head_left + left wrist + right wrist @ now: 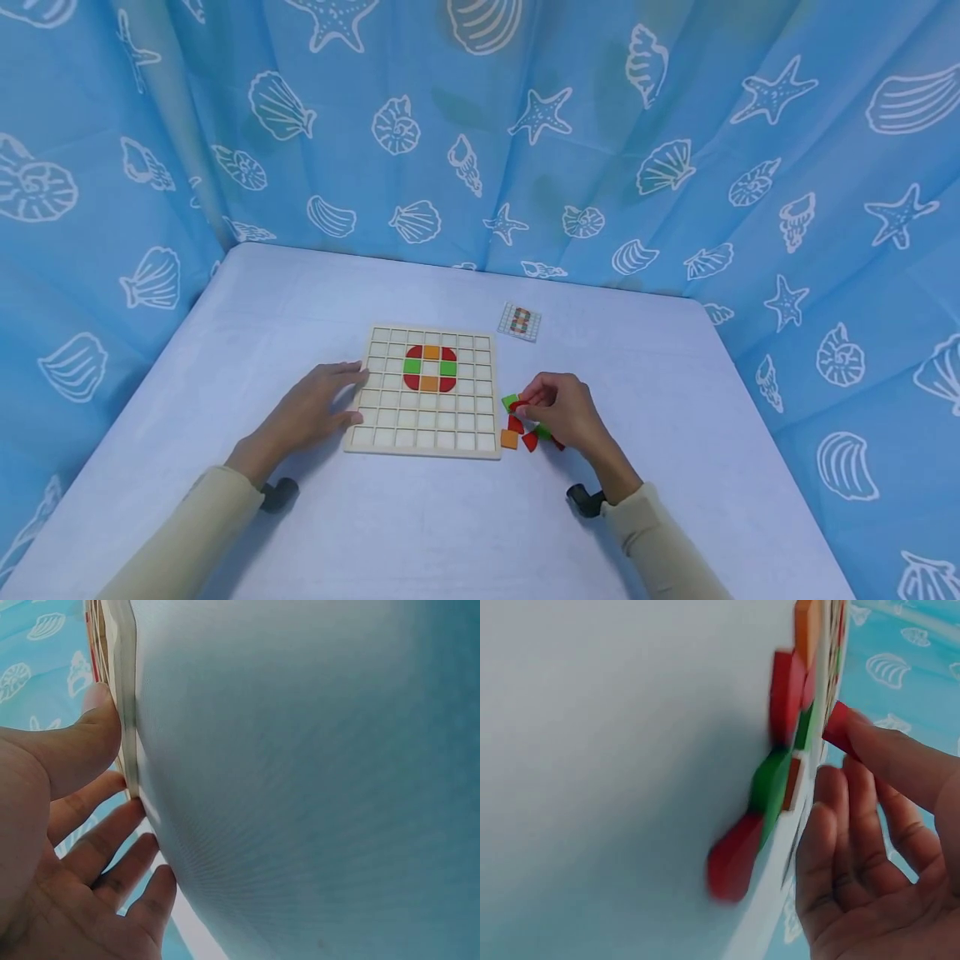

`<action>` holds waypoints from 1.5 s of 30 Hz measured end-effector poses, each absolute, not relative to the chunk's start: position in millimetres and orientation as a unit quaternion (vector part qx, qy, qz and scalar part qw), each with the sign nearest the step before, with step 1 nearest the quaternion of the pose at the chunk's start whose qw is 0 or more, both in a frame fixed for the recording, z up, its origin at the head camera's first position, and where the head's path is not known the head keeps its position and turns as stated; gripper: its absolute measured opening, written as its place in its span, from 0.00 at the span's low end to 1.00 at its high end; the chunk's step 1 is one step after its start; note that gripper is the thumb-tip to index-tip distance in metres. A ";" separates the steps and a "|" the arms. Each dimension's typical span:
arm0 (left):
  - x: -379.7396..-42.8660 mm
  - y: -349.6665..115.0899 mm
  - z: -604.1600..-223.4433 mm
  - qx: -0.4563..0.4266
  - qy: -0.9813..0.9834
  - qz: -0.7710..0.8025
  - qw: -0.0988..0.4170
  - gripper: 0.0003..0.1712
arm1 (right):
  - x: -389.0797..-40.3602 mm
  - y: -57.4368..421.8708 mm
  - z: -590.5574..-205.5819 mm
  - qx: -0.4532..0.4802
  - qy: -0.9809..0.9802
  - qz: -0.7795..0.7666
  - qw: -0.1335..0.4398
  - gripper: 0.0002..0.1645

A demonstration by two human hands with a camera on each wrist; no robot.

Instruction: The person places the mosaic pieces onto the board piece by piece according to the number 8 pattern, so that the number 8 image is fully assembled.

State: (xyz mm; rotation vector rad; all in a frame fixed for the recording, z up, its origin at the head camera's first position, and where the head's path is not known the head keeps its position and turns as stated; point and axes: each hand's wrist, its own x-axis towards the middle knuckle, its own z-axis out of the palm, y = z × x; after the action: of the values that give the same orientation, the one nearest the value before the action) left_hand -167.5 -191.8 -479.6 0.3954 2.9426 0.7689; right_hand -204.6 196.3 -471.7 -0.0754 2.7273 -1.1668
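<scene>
A wooden grid board (420, 421) lies on the table. Set in its upper middle is a ring of red rounded corner tiles, orange squares and green squares. My left hand (313, 406) rests at the board's left edge, thumb and fingertips against the frame and fingers loosely extended. Off the board's right side, my right hand (564, 410) pinches a red tile (840, 726) between thumb and fingers, just above a small pile of loose tiles. Among those are an orange square (509, 439), a red tile (530, 441) with a curved side and a green tile (510, 402).
Behind the board at the right lies a small pattern card (520, 322) printed with a grid and coloured shapes. A white cloth covers the table (420, 525). Blue curtains (480, 183) with shell and starfish prints hang along its far side and both flanks.
</scene>
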 end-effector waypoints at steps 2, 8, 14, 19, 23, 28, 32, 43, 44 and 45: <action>-167.1 -192.2 -479.6 0.129 0.958 0.252 0.037 0.42 | -204.4 189.1 -470.0 -0.033 0.908 -0.410 0.082 0.09; -166.9 -194.0 -480.8 0.135 0.958 0.252 0.033 0.42 | -203.0 161.0 -464.9 -0.048 0.895 -0.436 0.085 0.08; -167.7 -194.3 -482.1 0.137 0.958 0.251 0.031 0.42 | -202.9 133.7 -464.3 -0.086 0.884 -0.449 0.097 0.05; -167.0 -194.1 -481.0 0.138 0.957 0.252 0.031 0.41 | -204.6 115.6 -466.1 -0.119 0.874 -0.460 0.104 0.04; -166.9 -194.0 -481.3 0.136 0.957 0.252 0.033 0.42 | -206.7 100.3 -467.7 -0.120 0.878 -0.451 0.105 0.05; -167.3 -194.2 -481.6 0.136 0.957 0.253 0.035 0.42 | -210.4 80.6 -468.5 -0.120 0.885 -0.438 0.104 0.04; -167.7 -194.7 -481.6 0.134 0.957 0.255 0.037 0.43 | -213.6 66.0 -469.8 -0.122 0.889 -0.428 0.107 0.04; -170.3 -196.1 -484.3 0.144 0.955 0.256 0.042 0.42 | -217.7 42.9 -473.7 -0.112 0.910 -0.389 0.095 0.04; -170.2 -196.1 -484.1 0.145 0.955 0.255 0.041 0.42 | -217.8 42.2 -473.5 -0.113 0.911 -0.385 0.094 0.04; -170.1 -196.3 -484.0 0.145 0.955 0.255 0.041 0.42 | -217.9 41.6 -473.3 -0.114 0.913 -0.381 0.093 0.04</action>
State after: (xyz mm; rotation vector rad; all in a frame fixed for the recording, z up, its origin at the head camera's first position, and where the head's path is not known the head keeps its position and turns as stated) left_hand -170.1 -196.3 -484.0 0.4439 2.9258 0.7803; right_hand -217.9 41.6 -473.3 -0.3396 2.7091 -1.1318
